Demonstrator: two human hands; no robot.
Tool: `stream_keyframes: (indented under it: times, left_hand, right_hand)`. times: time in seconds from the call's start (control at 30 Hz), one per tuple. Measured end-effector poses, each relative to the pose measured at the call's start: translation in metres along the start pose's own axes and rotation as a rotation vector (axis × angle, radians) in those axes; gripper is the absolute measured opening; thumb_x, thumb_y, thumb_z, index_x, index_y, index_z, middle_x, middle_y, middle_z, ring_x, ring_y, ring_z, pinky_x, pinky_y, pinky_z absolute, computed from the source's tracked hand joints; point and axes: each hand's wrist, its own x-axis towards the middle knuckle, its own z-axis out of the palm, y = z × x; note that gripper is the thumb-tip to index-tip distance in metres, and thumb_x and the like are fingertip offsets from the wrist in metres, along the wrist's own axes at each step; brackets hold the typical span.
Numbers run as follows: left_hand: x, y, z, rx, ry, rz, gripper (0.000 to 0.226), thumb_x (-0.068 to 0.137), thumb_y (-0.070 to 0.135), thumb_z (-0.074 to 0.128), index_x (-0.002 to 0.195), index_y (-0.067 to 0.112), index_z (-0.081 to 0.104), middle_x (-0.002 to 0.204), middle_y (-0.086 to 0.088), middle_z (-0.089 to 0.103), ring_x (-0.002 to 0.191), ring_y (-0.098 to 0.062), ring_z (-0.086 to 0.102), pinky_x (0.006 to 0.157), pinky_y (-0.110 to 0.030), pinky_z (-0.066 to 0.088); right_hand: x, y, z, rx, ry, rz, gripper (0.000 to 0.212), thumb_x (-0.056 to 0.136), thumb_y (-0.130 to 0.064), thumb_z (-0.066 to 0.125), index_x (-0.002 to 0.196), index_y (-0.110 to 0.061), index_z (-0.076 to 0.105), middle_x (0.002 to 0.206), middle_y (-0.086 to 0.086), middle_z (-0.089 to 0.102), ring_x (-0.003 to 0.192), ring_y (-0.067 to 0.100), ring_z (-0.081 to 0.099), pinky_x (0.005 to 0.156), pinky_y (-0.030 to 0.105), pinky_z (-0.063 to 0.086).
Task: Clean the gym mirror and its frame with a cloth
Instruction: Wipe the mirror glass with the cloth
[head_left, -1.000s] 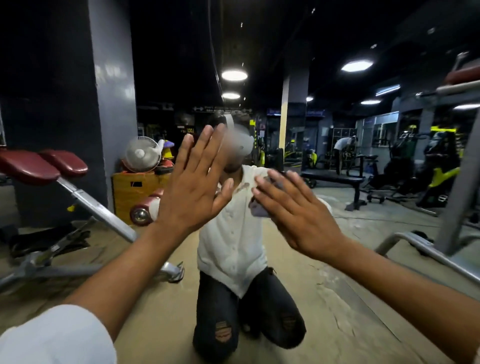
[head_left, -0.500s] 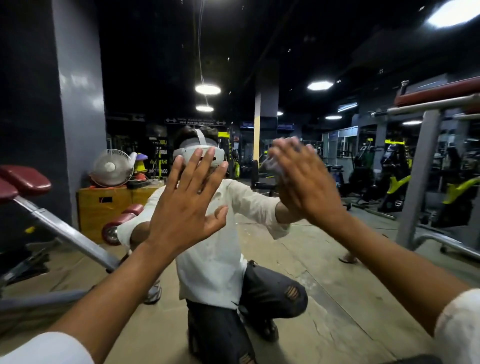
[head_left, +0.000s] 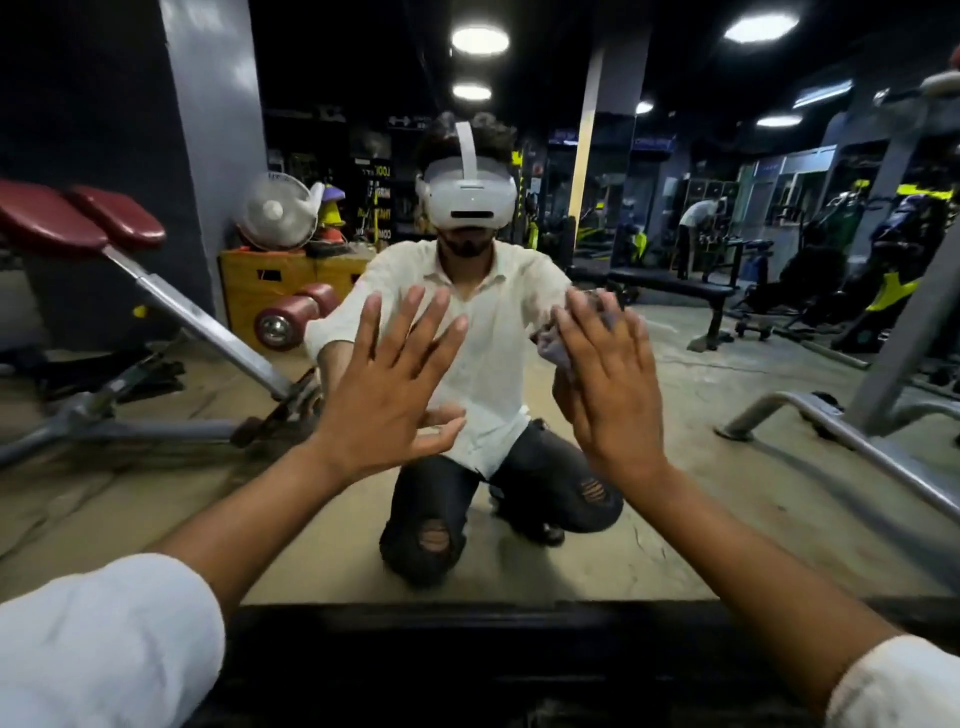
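The gym mirror (head_left: 727, 467) fills the head view and reflects a kneeling person in a white shirt. Its black lower frame (head_left: 467, 623) runs across the bottom. My left hand (head_left: 389, 395) lies flat on the glass with fingers spread and straight. My right hand (head_left: 608, 389) presses a small greyish cloth (head_left: 553, 345) against the glass with straight fingers. Only the cloth's edges show past my palm and fingertips.
All gym gear appears only as reflection: a bench with dark red pads (head_left: 78, 223) at left, a fan (head_left: 278, 210) on a yellow box, a grey machine frame (head_left: 831, 431) at right. A dark ledge (head_left: 467, 686) lies below the mirror frame.
My right hand has slid the cloth down and slightly left from head height to chest height. My left hand has stayed flat on the glass. The view has tilted down, showing the lower frame.
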Motion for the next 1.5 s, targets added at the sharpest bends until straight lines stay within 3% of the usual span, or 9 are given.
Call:
stream_keyframes:
  times: [0.07,0.23,0.33,0.4,0.5,0.63,0.87,1.17,1.5]
  left_hand:
    - [-0.002,0.011,0.005,0.012,-0.017,-0.048,0.102,0.094,0.065,0.058,0.167,0.003,0.022,0.174,-0.026,0.012,0.162,-0.048,0.009,0.127,-0.072,0.006]
    - [-0.003,0.008,0.008,0.044,-0.063,-0.044,0.102,0.099,0.07,0.047,0.168,0.003,0.015,0.174,-0.028,0.008,0.161,-0.049,0.008,0.126,-0.073,0.007]
    - [0.0,0.012,0.002,0.065,-0.094,-0.074,0.103,0.099,0.07,0.048,0.168,0.002,0.014,0.174,-0.029,0.009,0.161,-0.05,0.007,0.125,-0.075,0.008]
    - [0.002,0.017,-0.005,0.058,-0.107,-0.078,0.101,0.1,0.069,0.049,0.168,0.002,0.014,0.174,-0.029,0.008,0.161,-0.049,0.006,0.126,-0.073,0.008]
    - [0.005,0.014,-0.02,0.036,-0.094,-0.038,0.09,0.102,0.054,0.053,0.168,0.004,0.018,0.175,-0.025,0.009,0.162,-0.046,0.009,0.13,-0.065,0.009]
    - [0.063,0.002,-0.038,0.098,0.012,-0.015,0.08,0.105,0.045,0.051,0.169,0.007,0.02,0.177,-0.02,0.01,0.164,-0.037,0.011,0.132,-0.057,0.006]
    - [0.155,0.038,-0.023,0.019,0.115,-0.13,0.078,0.108,0.048,0.041,0.168,0.004,0.018,0.177,-0.018,0.008,0.165,-0.037,0.007,0.13,-0.064,0.014]
    - [0.141,0.054,-0.019,0.074,0.063,-0.198,0.079,0.108,0.052,0.032,0.169,0.003,0.015,0.177,-0.02,0.006,0.165,-0.037,0.006,0.131,-0.062,0.01]
    - [0.13,0.066,-0.015,0.142,0.004,-0.246,0.087,0.106,0.053,0.036,0.169,0.004,0.003,0.178,-0.019,-0.005,0.165,-0.036,0.0,0.132,-0.061,0.009]
  right_hand:
    - [-0.03,-0.017,0.017,0.068,-0.037,0.015,0.067,0.1,-0.005,0.056,0.162,-0.006,0.033,0.173,0.013,0.023,0.162,0.036,0.012,0.13,0.059,0.013]
    - [-0.127,-0.023,0.059,-0.02,-0.256,-0.54,0.053,0.11,-0.014,0.043,0.162,-0.015,0.037,0.171,0.006,0.029,0.161,0.028,0.019,0.132,0.048,-0.002]
    - [-0.126,-0.014,0.052,0.032,-0.319,-0.549,0.049,0.115,-0.02,0.026,0.162,-0.022,0.036,0.173,-0.001,0.026,0.162,0.024,0.016,0.129,0.052,0.009]
    - [-0.099,0.006,0.037,0.014,-0.31,-0.53,0.054,0.113,-0.021,0.036,0.166,-0.02,0.028,0.175,0.002,0.018,0.162,0.027,0.013,0.125,0.057,0.023]
    - [-0.034,0.042,0.013,-0.031,-0.139,-0.361,0.062,0.106,-0.023,0.044,0.164,-0.009,0.03,0.173,0.012,0.021,0.161,0.037,0.016,0.127,0.06,0.022]
    - [0.033,0.061,-0.007,-0.132,-0.147,-0.648,0.062,0.107,-0.028,0.044,0.164,-0.007,0.031,0.173,0.015,0.019,0.161,0.04,0.013,0.127,0.062,0.018]
    - [0.138,0.097,-0.058,-0.027,0.229,0.006,0.063,0.104,-0.014,0.054,0.163,-0.009,0.033,0.173,0.011,0.023,0.162,0.032,0.012,0.131,0.054,0.009]
    - [0.06,0.076,-0.02,0.031,0.033,-0.309,0.066,0.1,-0.01,0.05,0.163,-0.005,0.031,0.173,0.013,0.021,0.162,0.035,0.011,0.128,0.058,0.021]
    - [0.051,0.074,-0.014,0.017,0.055,-0.341,0.062,0.1,-0.016,0.039,0.162,-0.005,0.036,0.172,0.015,0.025,0.162,0.036,0.012,0.131,0.056,0.013]
